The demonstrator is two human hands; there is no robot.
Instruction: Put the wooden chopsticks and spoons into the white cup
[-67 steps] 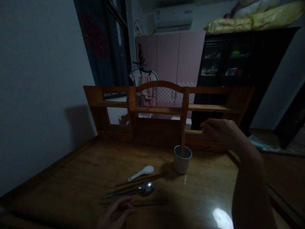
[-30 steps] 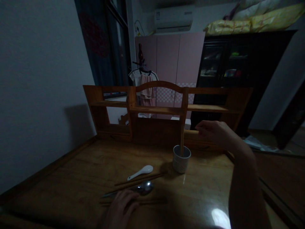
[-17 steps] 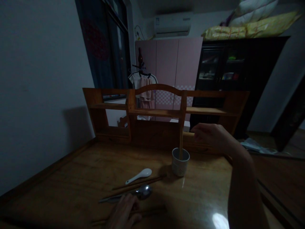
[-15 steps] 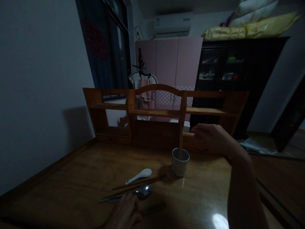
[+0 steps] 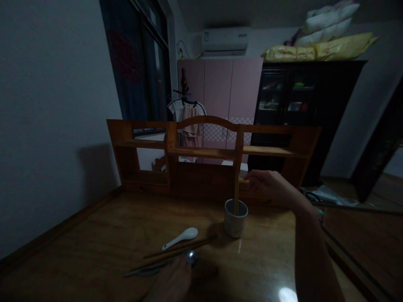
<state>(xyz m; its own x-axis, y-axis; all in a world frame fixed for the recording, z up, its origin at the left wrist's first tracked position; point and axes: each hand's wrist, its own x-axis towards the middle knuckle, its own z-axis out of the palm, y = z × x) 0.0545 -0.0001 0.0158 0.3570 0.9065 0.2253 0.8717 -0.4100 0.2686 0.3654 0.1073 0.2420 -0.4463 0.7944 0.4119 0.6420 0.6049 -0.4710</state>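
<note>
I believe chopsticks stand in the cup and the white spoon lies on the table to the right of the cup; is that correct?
Not quite: the head view shows the white spoon lying on the table to the left of the cup, in which chopsticks do stand.

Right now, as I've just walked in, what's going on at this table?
Someone is handling tableware in dim light. The left hand is over the handle of the metal spoon; I can't tell whether its grip is closed. The right hand is raised beside the chopsticks standing in the cup, with its fingers bunched and apart from them. The white spoon lies on the table, beyond the metal one.
</note>
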